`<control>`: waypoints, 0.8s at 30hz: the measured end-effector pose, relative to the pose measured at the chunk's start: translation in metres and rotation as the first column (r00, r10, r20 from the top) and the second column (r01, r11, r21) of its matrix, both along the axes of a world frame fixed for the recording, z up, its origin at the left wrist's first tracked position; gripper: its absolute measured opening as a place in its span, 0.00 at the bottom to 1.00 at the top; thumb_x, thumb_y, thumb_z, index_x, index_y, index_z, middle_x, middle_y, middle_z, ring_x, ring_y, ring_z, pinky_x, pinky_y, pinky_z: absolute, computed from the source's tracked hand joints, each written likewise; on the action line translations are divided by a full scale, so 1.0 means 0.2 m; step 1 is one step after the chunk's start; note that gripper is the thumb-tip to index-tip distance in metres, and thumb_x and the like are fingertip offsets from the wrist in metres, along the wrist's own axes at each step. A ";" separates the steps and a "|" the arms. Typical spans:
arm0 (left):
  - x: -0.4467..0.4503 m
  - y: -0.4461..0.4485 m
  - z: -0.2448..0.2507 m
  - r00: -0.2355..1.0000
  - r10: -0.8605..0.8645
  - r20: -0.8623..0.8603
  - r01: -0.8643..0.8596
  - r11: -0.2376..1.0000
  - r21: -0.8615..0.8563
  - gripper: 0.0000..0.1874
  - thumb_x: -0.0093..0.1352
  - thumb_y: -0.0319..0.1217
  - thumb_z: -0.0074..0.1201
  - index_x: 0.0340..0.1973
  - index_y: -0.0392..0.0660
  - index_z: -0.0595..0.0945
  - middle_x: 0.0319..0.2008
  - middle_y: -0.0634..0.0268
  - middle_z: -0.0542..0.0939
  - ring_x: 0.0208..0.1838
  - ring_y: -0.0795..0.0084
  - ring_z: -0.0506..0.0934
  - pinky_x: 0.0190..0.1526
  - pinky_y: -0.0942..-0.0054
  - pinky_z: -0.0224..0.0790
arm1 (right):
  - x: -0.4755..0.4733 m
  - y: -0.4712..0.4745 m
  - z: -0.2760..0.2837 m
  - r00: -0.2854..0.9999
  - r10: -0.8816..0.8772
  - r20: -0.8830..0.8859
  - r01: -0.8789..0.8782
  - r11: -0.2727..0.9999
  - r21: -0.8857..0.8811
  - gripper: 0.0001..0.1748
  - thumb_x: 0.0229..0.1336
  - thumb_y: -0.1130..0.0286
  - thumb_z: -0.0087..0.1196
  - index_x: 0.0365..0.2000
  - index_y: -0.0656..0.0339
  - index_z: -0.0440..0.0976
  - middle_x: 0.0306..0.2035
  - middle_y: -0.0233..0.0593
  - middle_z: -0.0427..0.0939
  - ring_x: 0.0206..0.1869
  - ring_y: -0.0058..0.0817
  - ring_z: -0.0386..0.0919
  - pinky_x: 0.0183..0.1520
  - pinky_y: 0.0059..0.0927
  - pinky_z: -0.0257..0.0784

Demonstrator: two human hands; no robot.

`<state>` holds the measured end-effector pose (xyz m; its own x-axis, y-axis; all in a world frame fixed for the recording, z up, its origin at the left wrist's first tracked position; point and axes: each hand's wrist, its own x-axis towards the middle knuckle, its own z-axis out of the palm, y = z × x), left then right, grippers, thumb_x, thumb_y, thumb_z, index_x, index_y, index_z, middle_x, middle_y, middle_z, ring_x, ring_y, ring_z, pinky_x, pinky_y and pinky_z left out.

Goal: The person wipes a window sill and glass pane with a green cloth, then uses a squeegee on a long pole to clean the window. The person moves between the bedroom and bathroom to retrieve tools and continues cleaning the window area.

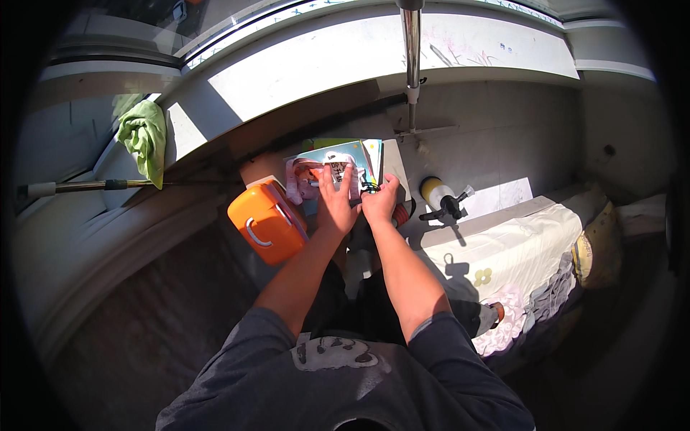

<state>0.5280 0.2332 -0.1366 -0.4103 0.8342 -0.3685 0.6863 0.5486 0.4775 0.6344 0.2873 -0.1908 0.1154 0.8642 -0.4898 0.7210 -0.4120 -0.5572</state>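
Observation:
My left hand (335, 204) lies palm down with fingers spread on a pink-edged pouch (294, 180), which has an orange figure and bears writing. The pouch rests on a small stack of thin books (345, 148) with teal, green and white covers. Beside it, my right hand (380, 203) is curled at the pouch's right side. A small black looped item (370, 187) touches or nearly touches its fingers; whether they grip it is unclear. To the left stands an orange plastic case (267, 221) with a white handle, close to my left forearm.
A pump spray bottle (439, 194) stands on the floor at right. Beyond it, a cream cloth (506, 242) covers a low long piece with clothes on it. A metal pole (412, 54) rises ahead by the white window sill (323, 59). A green cloth (144, 134) hangs at left.

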 end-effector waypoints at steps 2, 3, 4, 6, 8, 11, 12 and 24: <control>0.01 -0.02 -0.04 0.996 0.068 0.054 -0.071 0.995 0.064 0.44 0.60 0.33 0.73 0.72 0.56 0.70 0.78 0.39 0.52 0.79 0.31 0.53 0.75 0.45 0.58 | 0.02 -0.01 0.02 0.975 -0.088 -0.202 0.073 0.994 -0.083 0.42 0.43 0.83 0.70 0.61 0.62 0.64 0.45 0.44 0.78 0.49 0.33 0.80 0.53 0.34 0.76; 0.01 -0.04 -0.05 0.991 0.105 0.083 -0.110 0.992 0.061 0.41 0.60 0.32 0.72 0.69 0.55 0.72 0.77 0.40 0.54 0.78 0.32 0.56 0.75 0.46 0.59 | 0.04 -0.02 0.04 0.876 -0.239 -0.418 0.173 0.967 -0.189 0.41 0.47 0.88 0.65 0.62 0.63 0.63 0.46 0.44 0.78 0.49 0.27 0.79 0.54 0.29 0.76; 0.00 -0.05 -0.06 0.983 0.137 0.126 -0.148 0.986 0.079 0.37 0.61 0.31 0.71 0.66 0.53 0.74 0.77 0.41 0.55 0.78 0.33 0.58 0.74 0.46 0.60 | 0.05 -0.02 0.06 0.785 -0.312 -0.536 0.193 0.944 -0.268 0.40 0.50 0.88 0.62 0.64 0.64 0.62 0.51 0.46 0.77 0.51 0.29 0.79 0.56 0.30 0.75; -0.03 -0.07 -0.07 0.972 0.186 0.142 -0.206 0.969 0.140 0.26 0.62 0.26 0.66 0.56 0.47 0.80 0.75 0.43 0.58 0.75 0.36 0.64 0.72 0.49 0.63 | 0.08 -0.03 0.09 0.630 -0.373 -0.681 0.152 0.919 -0.363 0.40 0.56 0.88 0.58 0.68 0.68 0.58 0.57 0.49 0.76 0.54 0.32 0.79 0.59 0.31 0.75; -0.06 -0.11 -0.08 0.980 0.155 0.124 -0.177 0.966 0.189 0.25 0.62 0.25 0.66 0.55 0.46 0.80 0.75 0.43 0.60 0.75 0.38 0.64 0.71 0.51 0.65 | 0.10 -0.03 0.10 0.641 -0.339 -0.689 0.053 0.915 -0.400 0.39 0.62 0.85 0.56 0.71 0.77 0.53 0.61 0.52 0.77 0.60 0.32 0.78 0.62 0.31 0.73; -0.08 -0.15 -0.10 0.985 0.099 0.140 -0.132 0.959 0.252 0.24 0.63 0.27 0.67 0.55 0.45 0.81 0.74 0.43 0.61 0.74 0.39 0.65 0.70 0.52 0.66 | 0.11 -0.03 0.11 0.906 0.207 -0.369 -0.285 0.943 -0.173 0.31 0.67 0.82 0.53 0.69 0.69 0.61 0.59 0.46 0.79 0.56 0.30 0.81 0.59 0.35 0.75; -0.08 -0.16 -0.10 0.982 0.087 0.165 -0.127 0.959 0.252 0.23 0.63 0.27 0.67 0.55 0.44 0.81 0.74 0.42 0.62 0.74 0.38 0.66 0.70 0.52 0.66 | 0.09 -0.04 0.10 0.913 0.283 -0.295 -0.303 0.953 -0.025 0.31 0.69 0.83 0.49 0.71 0.66 0.61 0.59 0.45 0.79 0.50 0.29 0.82 0.49 0.34 0.81; 0.35 0.21 0.49 0.997 -0.079 0.011 0.070 0.935 0.349 0.26 0.58 0.32 0.74 0.52 0.46 0.83 0.60 0.47 0.75 0.61 0.42 0.76 0.58 0.51 0.73 | 0.56 0.06 0.31 0.714 -0.170 -0.679 0.080 0.984 -0.162 0.26 0.67 0.88 0.43 0.64 0.70 0.71 0.55 0.38 0.81 0.57 0.22 0.77 0.62 0.26 0.71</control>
